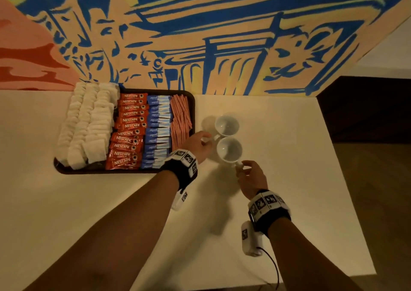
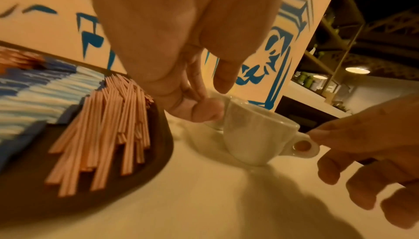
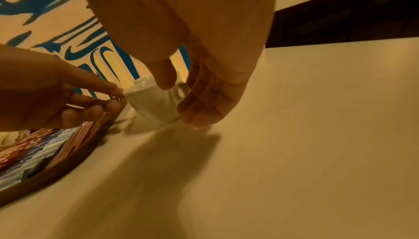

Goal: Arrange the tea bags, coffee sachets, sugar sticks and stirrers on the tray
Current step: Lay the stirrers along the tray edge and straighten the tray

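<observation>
Left hand (image 1: 198, 144) pinches far cup (image 1: 226, 125) handle; right hand (image 1: 251, 176) pinches near cup (image 1: 229, 150) handle (tray (image 1: 193, 103) filled); set both squarely beside it.

Two cups (image 1: 228, 138) crowd the tray's (image 1: 193, 103) right edge; open tabletop (image 1: 278, 157) lies beyond.

Glossy white ceramic cups (image 1: 229, 150) stand on a smooth matt tabletop (image 1: 278, 179) beside a dark matt tray (image 1: 192, 103).

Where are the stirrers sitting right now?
In the head view the stirrers fill the tray's rightmost column, beside the blue sugar sticks, just left of the left hand.
</observation>
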The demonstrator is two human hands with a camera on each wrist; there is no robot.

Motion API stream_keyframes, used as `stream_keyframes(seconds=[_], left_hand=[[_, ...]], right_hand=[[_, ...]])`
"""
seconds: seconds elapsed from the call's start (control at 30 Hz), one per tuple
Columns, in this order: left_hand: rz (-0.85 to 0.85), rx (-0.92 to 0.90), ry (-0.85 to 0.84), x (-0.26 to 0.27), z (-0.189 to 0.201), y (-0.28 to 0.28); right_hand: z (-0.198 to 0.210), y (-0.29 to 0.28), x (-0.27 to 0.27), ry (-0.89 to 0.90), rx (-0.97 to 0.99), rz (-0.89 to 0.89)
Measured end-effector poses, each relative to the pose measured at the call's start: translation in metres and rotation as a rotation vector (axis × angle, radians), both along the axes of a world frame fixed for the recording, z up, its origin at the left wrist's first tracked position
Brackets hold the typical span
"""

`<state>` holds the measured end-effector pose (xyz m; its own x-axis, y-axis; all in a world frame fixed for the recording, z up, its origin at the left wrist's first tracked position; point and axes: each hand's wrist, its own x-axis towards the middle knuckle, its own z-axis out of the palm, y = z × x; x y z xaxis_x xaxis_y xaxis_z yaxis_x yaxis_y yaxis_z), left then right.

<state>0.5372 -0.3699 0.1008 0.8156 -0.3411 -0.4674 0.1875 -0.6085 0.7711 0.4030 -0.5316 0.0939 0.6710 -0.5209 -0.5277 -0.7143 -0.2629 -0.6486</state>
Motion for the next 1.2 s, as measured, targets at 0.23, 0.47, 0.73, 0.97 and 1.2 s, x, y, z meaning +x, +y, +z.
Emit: stream_keyframes(seconds=[0.23,0.47,0.73,0.97,1.2], left_hand=[[0.025,0.108,-0.023,0.016,-0.012,-0.03],[0.049,0.038,0.07,0.02,-0.009,-0.038],[0.226,-0.249,0.109,0.013,0.02,-0.01],[0.509,-0.457,-0.046,0.003,0.087,0.128],[0.674,-0.372,-0.203,0.021,0.122,0.323]], right_hand=[[-0.01,-0.015,0.005,-0.03,0.002,-0.007],[-0.02,-0.031,0.004,-0.041,0.032,0.067],[-0.002,-0.044,-0.022,-0.164,0.088,0.03],[0.096,0.025,-0.01,-0.381,0.189,0.174],[0.13,0.187,0.061,-0.443,0.265,0.422]])
